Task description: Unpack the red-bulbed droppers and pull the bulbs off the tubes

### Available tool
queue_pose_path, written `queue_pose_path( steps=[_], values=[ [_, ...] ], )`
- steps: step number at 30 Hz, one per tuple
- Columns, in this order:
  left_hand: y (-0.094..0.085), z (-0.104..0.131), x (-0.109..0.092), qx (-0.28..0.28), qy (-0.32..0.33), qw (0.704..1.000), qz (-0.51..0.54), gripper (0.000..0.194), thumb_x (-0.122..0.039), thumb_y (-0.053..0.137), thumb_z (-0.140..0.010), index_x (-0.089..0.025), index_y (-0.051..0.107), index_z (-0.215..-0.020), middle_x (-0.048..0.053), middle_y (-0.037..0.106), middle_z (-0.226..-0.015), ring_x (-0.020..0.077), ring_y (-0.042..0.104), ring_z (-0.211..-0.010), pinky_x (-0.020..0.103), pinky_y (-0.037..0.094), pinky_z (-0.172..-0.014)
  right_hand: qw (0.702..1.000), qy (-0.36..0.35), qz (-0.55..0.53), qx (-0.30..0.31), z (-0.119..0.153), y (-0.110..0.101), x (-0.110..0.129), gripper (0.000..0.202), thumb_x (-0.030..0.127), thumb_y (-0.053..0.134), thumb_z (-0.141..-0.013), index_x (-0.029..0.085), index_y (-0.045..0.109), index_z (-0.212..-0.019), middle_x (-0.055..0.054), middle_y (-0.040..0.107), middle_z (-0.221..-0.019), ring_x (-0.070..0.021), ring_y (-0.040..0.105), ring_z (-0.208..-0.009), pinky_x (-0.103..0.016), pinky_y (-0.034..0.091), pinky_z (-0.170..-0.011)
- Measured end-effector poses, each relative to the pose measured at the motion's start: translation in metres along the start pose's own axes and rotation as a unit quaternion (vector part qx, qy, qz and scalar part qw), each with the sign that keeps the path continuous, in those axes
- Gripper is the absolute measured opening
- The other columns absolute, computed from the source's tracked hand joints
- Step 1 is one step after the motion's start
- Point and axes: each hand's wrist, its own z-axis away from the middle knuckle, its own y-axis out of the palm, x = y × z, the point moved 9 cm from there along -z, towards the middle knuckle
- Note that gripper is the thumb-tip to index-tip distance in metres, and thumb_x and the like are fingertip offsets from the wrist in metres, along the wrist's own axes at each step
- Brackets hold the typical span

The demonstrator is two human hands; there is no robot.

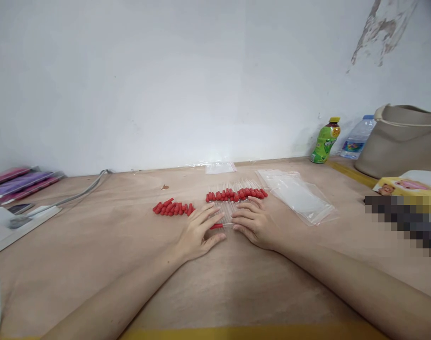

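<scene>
My left hand (200, 232) rests on the table with its fingers spread, at the left side of a row of thin clear tubes (225, 211). One dropper with a red bulb (216, 226) lies crosswise between the left thumb and forefinger, its clear stem reaching toward my right hand (255, 224). That hand has its fingers apart along the right side of the tubes. Just beyond the hands is a row of droppers with red bulbs (236, 194), stems pointing to the wall. Loose red rubber bulbs (172, 208) are heaped beside the left fingers, which partly cover them.
Clear plastic bags (300, 196) lie to the right; another bag (220, 167) is by the wall. A green bottle (325, 141), a water bottle (359, 137) and a beige bag (399, 141) stand far right. At left are coloured packets (22, 183) and a grey cable (84, 191).
</scene>
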Motion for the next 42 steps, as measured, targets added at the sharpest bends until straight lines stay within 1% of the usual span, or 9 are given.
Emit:
queue_pose_path(
  steps=[5,9,13,20,25,32,35,38,42],
  values=[
    [0.003,-0.004,-0.009,-0.024,0.056,0.997,-0.047,0.018,-0.024,0.054,-0.082,-0.021,0.063,-0.097,0.006,0.065,-0.104,0.0222,0.050,-0.113,0.041,0.041,-0.093,1.000,-0.002,-0.013,0.003,0.001,0.005,0.002,0.020,0.026,0.045,-0.088,0.021,0.064,-0.092,-0.002,0.067,-0.093,-0.0174,0.055,-0.094,-0.045,0.029,-0.098],
    [0.000,-0.005,-0.012,-0.029,0.064,0.996,-0.046,0.017,-0.023,0.054,-0.083,-0.020,0.062,-0.098,0.005,0.067,-0.100,0.0204,0.053,-0.109,0.039,0.042,-0.092,1.000,-0.012,-0.023,0.015,0.001,0.008,0.006,0.020,0.027,0.044,-0.088,0.020,0.062,-0.094,-0.003,0.067,-0.093,-0.0167,0.056,-0.093,-0.046,0.028,-0.098],
    [-0.002,-0.004,-0.017,-0.038,0.079,0.995,-0.050,0.020,-0.022,0.054,-0.082,-0.020,0.060,-0.101,0.005,0.066,-0.103,0.0196,0.053,-0.110,0.039,0.040,-0.095,0.998,-0.027,-0.043,-0.024,0.001,0.006,0.008,0.015,0.022,0.047,-0.086,0.020,0.062,-0.087,0.001,0.068,-0.082,-0.0151,0.058,-0.088,-0.044,0.031,-0.096],
    [0.000,-0.002,-0.025,-0.019,0.107,0.992,-0.056,0.017,-0.018,0.051,-0.083,-0.018,0.061,-0.097,0.006,0.066,-0.104,0.0194,0.054,-0.110,0.041,0.037,-0.099,0.993,-0.047,-0.103,-0.026,0.003,0.011,0.012,0.017,0.016,0.042,-0.087,0.016,0.059,-0.084,-0.006,0.065,-0.082,-0.0147,0.057,-0.082,-0.028,0.049,-0.074],
    [0.000,-0.001,-0.023,0.003,0.095,0.994,-0.047,0.017,-0.018,0.048,-0.084,-0.017,0.061,-0.095,0.006,0.067,-0.101,0.0194,0.054,-0.109,0.043,0.037,-0.100,0.991,-0.050,-0.119,-0.019,0.006,0.013,0.010,0.016,0.016,0.041,-0.088,0.017,0.057,-0.084,-0.004,0.062,-0.077,-0.0142,0.057,-0.080,-0.029,0.049,-0.078],
    [0.000,0.003,-0.024,0.008,0.101,0.994,-0.048,0.016,-0.019,0.048,-0.084,-0.018,0.061,-0.094,0.006,0.068,-0.099,0.0194,0.056,-0.106,0.040,0.040,-0.096,0.991,-0.065,-0.114,-0.021,0.010,0.009,0.015,0.017,0.015,0.042,-0.087,0.017,0.057,-0.093,-0.005,0.064,-0.087,-0.0159,0.057,-0.089,-0.033,0.049,-0.084],
    [-0.007,0.010,-0.012,-0.002,0.085,0.995,-0.053,0.016,-0.018,0.048,-0.084,-0.018,0.061,-0.093,0.006,0.068,-0.097,0.0188,0.058,-0.103,0.038,0.042,-0.092,0.991,-0.056,-0.117,-0.043,0.014,-0.002,0.007,0.019,0.015,0.041,-0.087,0.017,0.059,-0.094,-0.006,0.065,-0.088,-0.0161,0.057,-0.092,-0.033,0.049,-0.083],
    [-0.018,0.019,0.012,-0.019,0.030,0.996,-0.083,0.017,-0.021,0.047,-0.085,-0.020,0.063,-0.092,0.006,0.068,-0.094,0.0191,0.060,-0.094,0.036,0.046,-0.083,0.992,0.025,-0.085,-0.084,0.020,-0.019,-0.020,0.020,0.018,0.041,-0.088,0.018,0.061,-0.091,-0.006,0.066,-0.087,-0.0170,0.059,-0.091,-0.034,0.049,-0.079],
    [-0.037,0.024,0.036,-0.062,-0.030,0.994,-0.090,0.018,-0.027,0.048,-0.085,-0.022,0.063,-0.094,0.006,0.063,-0.086,0.0162,0.057,-0.078,0.030,0.048,-0.068,0.992,0.106,0.017,-0.061,0.023,-0.022,-0.046,0.019,0.028,0.047,-0.087,0.022,0.065,-0.089,-0.002,0.068,-0.081,-0.0150,0.059,-0.075,-0.033,0.043,-0.073]
  ],
)
